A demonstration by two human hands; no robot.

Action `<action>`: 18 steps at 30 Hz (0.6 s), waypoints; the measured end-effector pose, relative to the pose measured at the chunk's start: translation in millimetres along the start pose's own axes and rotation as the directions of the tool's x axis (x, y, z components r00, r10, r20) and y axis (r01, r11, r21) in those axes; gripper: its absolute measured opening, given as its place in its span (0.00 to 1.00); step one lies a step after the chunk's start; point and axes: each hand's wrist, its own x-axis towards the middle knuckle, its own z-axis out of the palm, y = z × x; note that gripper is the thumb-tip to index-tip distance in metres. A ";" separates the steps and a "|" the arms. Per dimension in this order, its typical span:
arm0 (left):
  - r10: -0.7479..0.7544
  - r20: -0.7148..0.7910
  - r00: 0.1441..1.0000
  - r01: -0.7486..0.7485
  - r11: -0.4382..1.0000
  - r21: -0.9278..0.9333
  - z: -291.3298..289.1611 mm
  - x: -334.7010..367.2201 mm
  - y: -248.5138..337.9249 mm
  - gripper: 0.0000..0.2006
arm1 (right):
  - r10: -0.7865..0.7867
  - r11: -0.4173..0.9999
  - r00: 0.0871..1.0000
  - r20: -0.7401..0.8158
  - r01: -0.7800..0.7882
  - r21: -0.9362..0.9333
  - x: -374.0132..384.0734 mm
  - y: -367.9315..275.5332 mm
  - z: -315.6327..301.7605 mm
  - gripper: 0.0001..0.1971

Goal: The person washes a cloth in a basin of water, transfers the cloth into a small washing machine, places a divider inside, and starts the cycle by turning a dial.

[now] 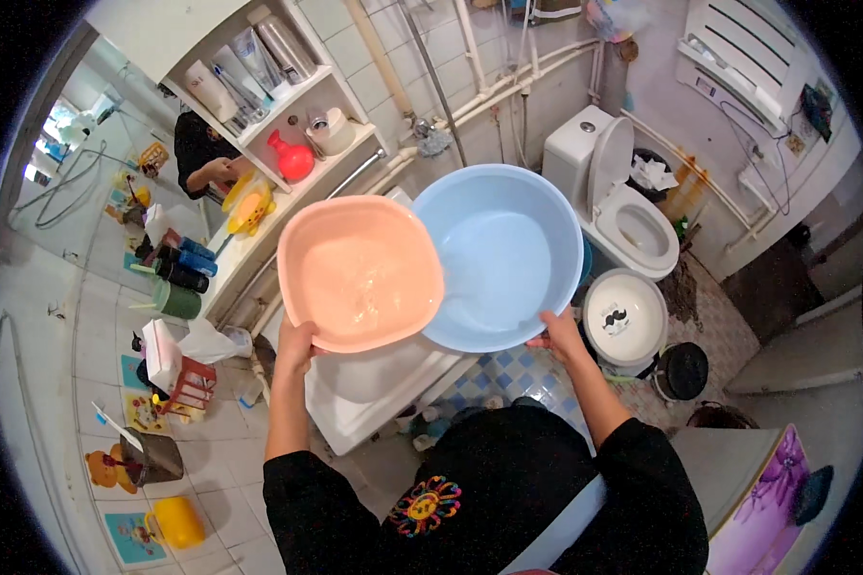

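In front of me my left hand (298,346) grips the near rim of a peach-orange plastic basin (360,268), rounded and square in outline. A larger round light-blue basin (508,249) is held at its near right rim by my right hand (556,337). The two basins meet side by side, and the orange one overlaps the blue one's left edge. Something clear glints in the orange basin's bottom; I cannot tell if it is water. Below them lies a white sink (355,412), partly hidden by the basins.
A shelf (340,144) with tubes, bottles and a red round-bodied bottle (291,158) stands beyond, beside a mirror. At the right are a toilet (633,230) with its lid up, a white basin (626,317) and a black bucket (682,371). A yellow mug (177,522) hangs at the left.
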 end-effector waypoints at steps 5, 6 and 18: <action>0.057 -0.004 0.998 -0.057 0.998 -0.021 -8.7 2.0 -6.3 0.31 | 0.045 0.999 0.999 0.000 -0.045 0.027 1.2 1.1 -3.4 0.31; 0.035 -0.025 0.999 -0.036 0.998 -0.047 -9.6 1.4 -10.7 0.31 | 0.048 0.999 0.999 0.004 -0.048 0.021 2.1 1.7 -3.2 0.31; -0.094 0.062 0.994 0.107 0.955 -0.277 -47.1 -8.6 -75.6 0.31 | -0.432 0.844 0.892 -0.131 0.349 -0.407 63.7 -3.0 -14.6 0.23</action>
